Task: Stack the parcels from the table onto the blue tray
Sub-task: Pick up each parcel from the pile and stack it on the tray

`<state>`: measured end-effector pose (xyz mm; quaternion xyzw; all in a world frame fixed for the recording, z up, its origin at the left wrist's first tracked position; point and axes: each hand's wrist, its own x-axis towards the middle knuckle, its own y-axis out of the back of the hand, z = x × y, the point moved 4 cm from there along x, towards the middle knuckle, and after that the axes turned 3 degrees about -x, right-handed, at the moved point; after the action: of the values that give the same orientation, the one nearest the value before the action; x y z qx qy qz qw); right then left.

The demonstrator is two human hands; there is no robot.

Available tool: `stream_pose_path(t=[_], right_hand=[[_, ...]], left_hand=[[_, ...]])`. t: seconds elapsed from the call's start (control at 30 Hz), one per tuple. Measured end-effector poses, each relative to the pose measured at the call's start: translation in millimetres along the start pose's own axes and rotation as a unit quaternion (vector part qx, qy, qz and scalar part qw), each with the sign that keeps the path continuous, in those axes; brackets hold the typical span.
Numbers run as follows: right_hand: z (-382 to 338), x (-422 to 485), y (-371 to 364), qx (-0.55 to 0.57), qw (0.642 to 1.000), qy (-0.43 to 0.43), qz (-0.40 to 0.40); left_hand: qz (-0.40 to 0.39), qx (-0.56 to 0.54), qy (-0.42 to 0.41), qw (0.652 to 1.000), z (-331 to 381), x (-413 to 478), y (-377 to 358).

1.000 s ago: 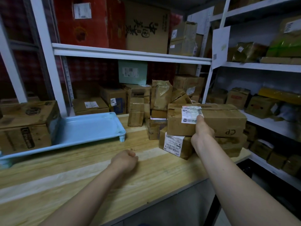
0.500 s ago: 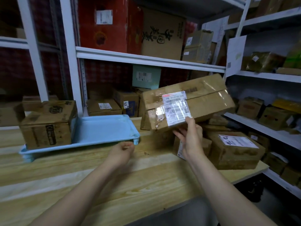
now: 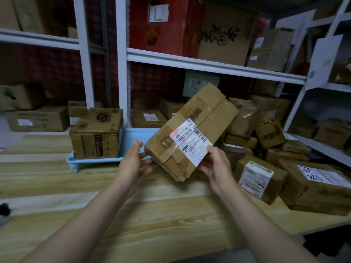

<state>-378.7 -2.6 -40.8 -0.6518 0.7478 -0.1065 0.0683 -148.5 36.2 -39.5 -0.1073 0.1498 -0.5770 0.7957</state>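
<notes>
Right hand grip: my right hand [image 3: 216,166] holds the parcel [image 3: 207,118] from below, near its low end. My fingers curl under it and my thumb lies on its white label [image 3: 190,142].
Left hand grip: my left hand [image 3: 133,160] is wide open, with straight fingers. The fingertips are right at the parcel's left corner. I cannot tell if they press on it.
Parcel: it is a brown cardboard box with shiny tape. It is up in the air above the table [image 3: 152,224], and it is tilted. Its far end points up and to the right.
Blue tray: the blue tray [image 3: 133,137] sits on the table, behind my left hand and to the left of the parcel.
Box on the tray: one big brown box [image 3: 96,133] stands on the left part of the tray. It has black print on its front.
Other parcels: a pile of parcels [image 3: 266,133] lies on the right side of the table. The nearest one has a white label too. Beside it, at the right edge, is a marked box [image 3: 319,188] with big hand-written marks on its paper.
Table: it is light wood with long stripes. Both my bare arms reach over it.
Shelves: white shelves [image 3: 209,67] stand behind the table, full of more boxes. A big red box [image 3: 163,29] is on the upper shelf.
</notes>
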Motion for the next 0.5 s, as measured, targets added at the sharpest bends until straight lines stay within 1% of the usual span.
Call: stream_pose_path(t=[0.17,0.33,0.5], right_hand=[[2.3,2.4,-3.5,0.007,1.0,0.012,-0.006],[1.0,7.2,0.0,0.024,0.999,0.025,-0.019],[0.6,14.6,0.8,0.009,0.999,0.034,-0.039]], left_hand=[[-0.035,0.014,0.0,0.999,-12.1,9.8,1.3],[-0.043,-0.026,-0.007,0.999,-19.9,19.3,-1.9],[-0.051,-0.049,-0.014,0.997,-20.9,19.8,-4.8]])
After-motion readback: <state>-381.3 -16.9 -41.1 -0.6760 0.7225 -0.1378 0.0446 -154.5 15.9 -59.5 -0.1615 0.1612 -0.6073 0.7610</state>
